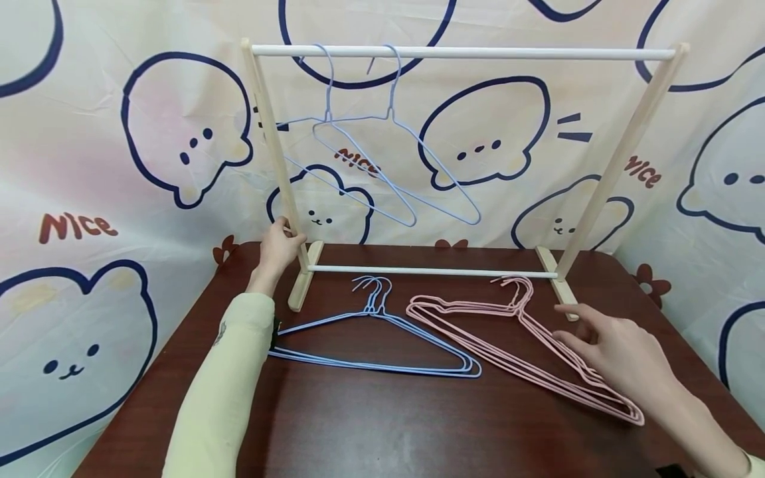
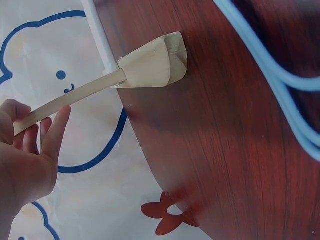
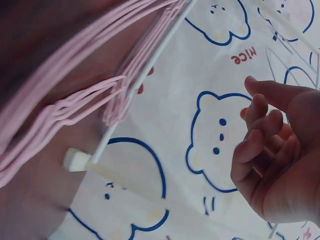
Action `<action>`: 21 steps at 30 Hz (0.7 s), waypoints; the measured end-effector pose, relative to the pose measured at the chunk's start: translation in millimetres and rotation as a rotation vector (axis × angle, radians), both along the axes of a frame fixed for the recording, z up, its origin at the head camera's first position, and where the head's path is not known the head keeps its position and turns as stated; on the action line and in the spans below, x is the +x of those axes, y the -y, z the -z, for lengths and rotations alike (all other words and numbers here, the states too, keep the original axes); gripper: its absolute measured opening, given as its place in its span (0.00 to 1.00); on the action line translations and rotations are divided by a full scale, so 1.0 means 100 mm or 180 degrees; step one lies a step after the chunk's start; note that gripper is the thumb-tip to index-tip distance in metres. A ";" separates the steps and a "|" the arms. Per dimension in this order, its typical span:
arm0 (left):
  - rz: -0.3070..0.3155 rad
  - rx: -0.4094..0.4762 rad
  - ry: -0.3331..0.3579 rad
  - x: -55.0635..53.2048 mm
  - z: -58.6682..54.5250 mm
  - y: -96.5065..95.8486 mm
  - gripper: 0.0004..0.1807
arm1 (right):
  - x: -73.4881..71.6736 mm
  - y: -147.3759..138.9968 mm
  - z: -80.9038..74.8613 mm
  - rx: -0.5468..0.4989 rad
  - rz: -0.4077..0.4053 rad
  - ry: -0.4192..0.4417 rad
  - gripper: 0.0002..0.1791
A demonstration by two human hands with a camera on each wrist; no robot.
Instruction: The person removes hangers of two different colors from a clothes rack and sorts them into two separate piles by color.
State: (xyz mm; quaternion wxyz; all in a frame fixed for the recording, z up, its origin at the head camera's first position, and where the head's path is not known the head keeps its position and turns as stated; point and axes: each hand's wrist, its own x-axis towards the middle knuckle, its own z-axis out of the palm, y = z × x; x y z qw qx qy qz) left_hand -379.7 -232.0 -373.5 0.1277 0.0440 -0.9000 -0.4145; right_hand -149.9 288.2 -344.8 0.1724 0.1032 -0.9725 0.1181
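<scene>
My left hand (image 1: 279, 249) holds the lower part of the left wooden post (image 1: 276, 143) of a clothes rack. In the left wrist view, the thumb and fingers lie about that post (image 2: 82, 92). Two pale blue hangers (image 1: 391, 111) hang from the rack's white top rod (image 1: 508, 52), toward its left end. Over the right side of a pink hanger stack (image 1: 518, 308) hovers my right hand (image 1: 624, 348). Its fingers are loosely bent with nothing between them, as the right wrist view also shows. Several blue hangers (image 1: 372, 311) lie overlapped on the table, nearer the left arm.
Dark brown wooden table (image 1: 370, 425) carries the rack on two wooden feet (image 1: 301, 285). A white lower rod (image 1: 430, 271) joins the feet, just behind the hanger hooks. Patterned cloth (image 1: 197, 119) with cartoon bears encloses the back and sides.
</scene>
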 end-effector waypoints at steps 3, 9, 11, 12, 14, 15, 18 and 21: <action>0.0017 0.0005 0.0010 0.00 0.00 0.01 0.18 | -0.09 0.10 -0.05 0.0053 -0.0080 -0.0328 0.24; 0.0020 0.0005 0.0009 0.00 0.00 0.01 0.17 | -0.27 0.32 -0.15 0.0019 -0.0203 -0.0820 0.28; 0.0006 0.0011 -0.0006 0.00 0.00 0.01 0.17 | -0.32 0.38 -0.18 -0.0027 -0.0250 -0.0949 0.30; 0.0012 0.0013 -0.0017 0.01 0.00 0.01 0.17 | -0.34 0.41 -0.19 -0.0053 -0.0267 -0.1004 0.31; 0.0017 0.0021 -0.0031 0.02 -0.01 0.01 0.17 | -0.39 0.47 -0.21 -0.0075 -0.0315 -0.1116 0.32; 0.0016 0.0025 -0.0030 0.02 -0.01 0.01 0.17 | -0.42 0.50 -0.22 -0.0078 -0.0322 -0.1141 0.33; 0.0028 0.0040 -0.0021 0.03 -0.02 0.01 0.17 | -0.51 0.57 -0.25 -0.0101 -0.0362 -0.1223 0.35; 0.0033 0.0060 0.0002 0.02 -0.01 0.00 0.17 | -0.62 0.64 -0.27 -0.0104 -0.0399 -0.1320 0.37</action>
